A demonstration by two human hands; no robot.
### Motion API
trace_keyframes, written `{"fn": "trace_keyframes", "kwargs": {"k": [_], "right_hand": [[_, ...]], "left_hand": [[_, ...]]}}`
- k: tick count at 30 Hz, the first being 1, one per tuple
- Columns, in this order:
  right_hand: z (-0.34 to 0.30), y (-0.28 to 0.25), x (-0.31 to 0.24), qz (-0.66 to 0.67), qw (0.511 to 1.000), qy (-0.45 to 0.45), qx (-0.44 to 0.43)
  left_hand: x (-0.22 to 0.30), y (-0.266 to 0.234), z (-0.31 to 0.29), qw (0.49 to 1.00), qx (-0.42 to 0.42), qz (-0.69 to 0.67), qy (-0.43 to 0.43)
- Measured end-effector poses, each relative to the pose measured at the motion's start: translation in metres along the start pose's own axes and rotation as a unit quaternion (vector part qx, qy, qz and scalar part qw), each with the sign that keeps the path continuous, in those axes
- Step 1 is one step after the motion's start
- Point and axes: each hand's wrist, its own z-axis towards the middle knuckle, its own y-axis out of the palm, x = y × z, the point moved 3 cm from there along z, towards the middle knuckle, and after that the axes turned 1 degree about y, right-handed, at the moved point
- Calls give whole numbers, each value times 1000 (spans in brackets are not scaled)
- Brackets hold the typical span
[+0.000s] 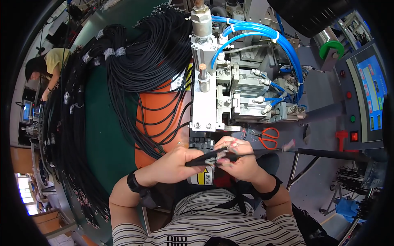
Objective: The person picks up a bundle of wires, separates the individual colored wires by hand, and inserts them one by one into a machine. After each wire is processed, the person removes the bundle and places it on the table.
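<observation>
My left hand (177, 165) is closed round a few short lengths of black cable (202, 159) in front of the machine. At their stripped ends my right hand (243, 167) pinches black cable too, its fingers slightly blurred. One cable runs out past my right hand to a pinkish frayed end (289, 145). Just beyond both hands stands the metal pneumatic press (204, 102), its black tooling block (200, 142) close to my fingertips. Exactly how many cables each hand grips is hidden.
Long black cable bundles (143, 61) lie on the green table (100, 119) and orange plate (158, 110) at left. Red-handled scissors (269, 138) lie right of the press. A control panel (369, 94) stands far right; a person (53, 65) is far left.
</observation>
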Motion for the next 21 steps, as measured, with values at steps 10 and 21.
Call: {"fn": "trace_keyframes", "kwargs": {"k": [10, 21], "right_hand": [[-3, 5, 15, 238, 964, 102, -56], [-1, 3, -2, -37, 999, 10, -17]], "left_hand": [[-12, -7, -1, 994, -35, 31, 96], [-10, -1, -3, 996, -41, -48, -63]]}}
